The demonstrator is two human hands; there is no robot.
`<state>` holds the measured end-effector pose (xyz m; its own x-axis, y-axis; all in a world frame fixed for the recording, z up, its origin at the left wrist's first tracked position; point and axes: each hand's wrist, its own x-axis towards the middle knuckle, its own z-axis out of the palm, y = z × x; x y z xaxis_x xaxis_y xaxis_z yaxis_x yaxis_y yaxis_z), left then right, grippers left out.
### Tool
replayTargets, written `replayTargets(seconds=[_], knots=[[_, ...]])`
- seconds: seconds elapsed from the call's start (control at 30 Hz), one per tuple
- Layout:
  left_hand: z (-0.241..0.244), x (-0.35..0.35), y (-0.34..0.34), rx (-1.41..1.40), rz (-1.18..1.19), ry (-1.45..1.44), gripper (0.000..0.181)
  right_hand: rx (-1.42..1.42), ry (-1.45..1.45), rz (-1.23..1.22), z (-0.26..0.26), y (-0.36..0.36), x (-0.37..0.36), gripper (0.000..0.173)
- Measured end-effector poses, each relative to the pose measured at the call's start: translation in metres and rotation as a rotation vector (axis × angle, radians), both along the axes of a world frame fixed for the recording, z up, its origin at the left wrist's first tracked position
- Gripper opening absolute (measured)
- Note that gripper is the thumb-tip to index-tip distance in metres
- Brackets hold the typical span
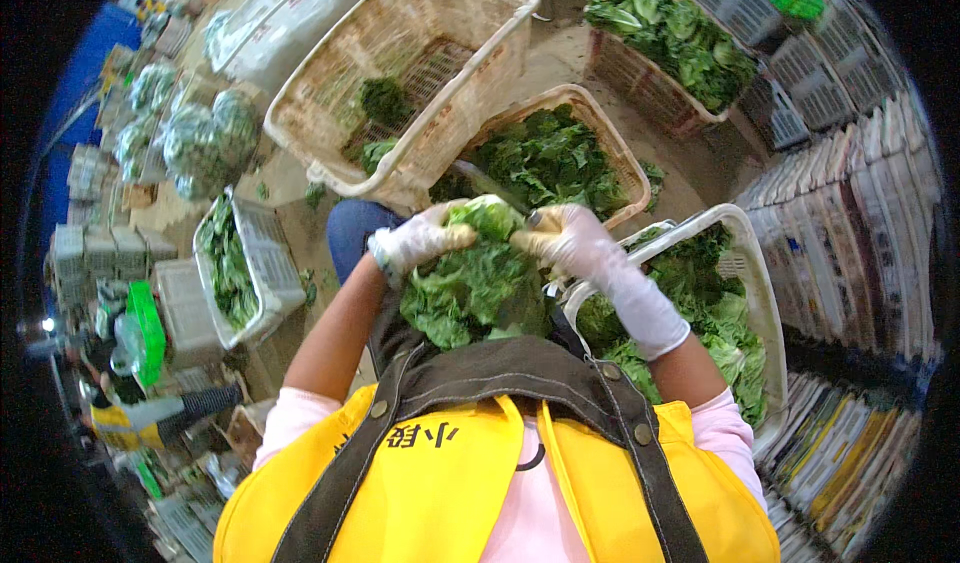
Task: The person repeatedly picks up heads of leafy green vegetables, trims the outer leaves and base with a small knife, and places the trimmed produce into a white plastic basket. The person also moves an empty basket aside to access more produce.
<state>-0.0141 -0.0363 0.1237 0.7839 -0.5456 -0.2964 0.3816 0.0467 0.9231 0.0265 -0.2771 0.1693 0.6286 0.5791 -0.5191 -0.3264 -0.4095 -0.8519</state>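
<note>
My left hand (427, 239), in a white glove with yellowed fingertips, grips a head of leafy green lettuce (476, 285) over my lap. My right hand (574, 242), gloved the same way, is closed on what looks like a knife (491, 184). Its blurred blade points up and left, past the pale base of the lettuce. The right thumb is close to the lettuce's stem end, and whether it touches cannot be made out. Just beyond both hands is a low crate (636, 176) of dark green leaves.
A large dirty white crate (469, 124) with a few leaves stands ahead. Lettuce fills a white crate (772, 368) on my right, a brown crate (630, 82) ahead right and a small crate (274, 263) at left. Stacked crates (840, 210) line the right; another person (150, 416) is far left.
</note>
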Motion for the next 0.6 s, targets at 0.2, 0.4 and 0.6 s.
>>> replayTargets(seconds=[0.2, 0.4, 0.6], knots=[[0.017, 0.011, 0.010, -0.064, -0.097, 0.422, 0.079, 0.016, 0.185, 0.165, -0.022, -0.001, 0.024, 0.021], [0.000, 0.031, 0.005, -0.110, -0.280, 0.449, 0.079, 0.295, 0.343, 0.255, -0.059, -0.035, 0.052, 0.019], [-0.047, 0.024, 0.028, -0.198, -0.170, 0.406, 0.050, -0.252, -0.171, -0.108, -0.062, -0.076, 0.092, 0.029]])
